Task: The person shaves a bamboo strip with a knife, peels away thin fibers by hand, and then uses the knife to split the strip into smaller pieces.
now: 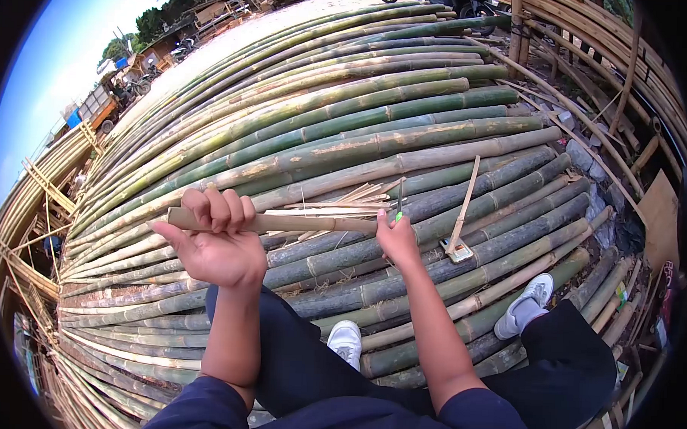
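A bamboo strip (305,224) lies crosswise in front of me. Around its left part curl the fingers of my left hand (220,240), palm turned up. At the strip's right end my right hand (397,237) is closed on a knife with a green handle (399,215), its narrow blade pointing up and away. Behind the strip lies a pile of thin split bamboo pieces (352,198). To the right, a small flat object (457,251) rests on the poles, with a thin bamboo stick (466,200) across it.
Rows of green and grey bamboo poles (346,145) spread under and ahead of me. My white shoes (345,342) stand on them. Stacked poles (46,181) stand at the left, a bamboo rack (629,58) at the upper right. Stones (584,158) lie near the pole ends.
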{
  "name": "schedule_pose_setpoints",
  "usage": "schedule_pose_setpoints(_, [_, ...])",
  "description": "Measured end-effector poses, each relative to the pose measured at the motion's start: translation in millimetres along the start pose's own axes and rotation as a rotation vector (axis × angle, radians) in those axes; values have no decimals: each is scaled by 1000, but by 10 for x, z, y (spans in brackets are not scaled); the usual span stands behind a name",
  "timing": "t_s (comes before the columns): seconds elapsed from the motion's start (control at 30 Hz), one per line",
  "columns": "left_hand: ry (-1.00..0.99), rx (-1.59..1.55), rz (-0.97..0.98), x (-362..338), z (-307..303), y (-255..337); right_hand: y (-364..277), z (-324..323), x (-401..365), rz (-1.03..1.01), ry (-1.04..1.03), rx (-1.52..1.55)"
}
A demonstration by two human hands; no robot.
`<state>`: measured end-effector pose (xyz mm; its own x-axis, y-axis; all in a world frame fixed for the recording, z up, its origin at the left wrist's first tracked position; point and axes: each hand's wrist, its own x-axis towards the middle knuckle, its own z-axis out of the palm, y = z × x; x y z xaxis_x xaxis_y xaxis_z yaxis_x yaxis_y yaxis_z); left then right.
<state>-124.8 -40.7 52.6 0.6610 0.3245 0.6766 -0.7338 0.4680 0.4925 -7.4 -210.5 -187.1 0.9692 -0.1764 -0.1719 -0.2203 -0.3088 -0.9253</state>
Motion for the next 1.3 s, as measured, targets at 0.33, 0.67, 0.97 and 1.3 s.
schedule_pose_setpoints(0.33, [220, 69, 48, 27, -146, -378, -238, -443, -263, -583, -428, -2])
schedule_pose_setpoints(0.67, [-242, -40, -343, -80, -183, -630, 105, -576, 81, -406, -542, 323])
schedule_pose_setpoints(0.97, [-301, -122, -1069, -94, -278, -639, 342, -839, 333, -475, -307, 428])
schedule_pose_setpoints(1.3, [-303, 219, -1794, -482, -516, -988, -33, -809, 114, -801, -207, 89])
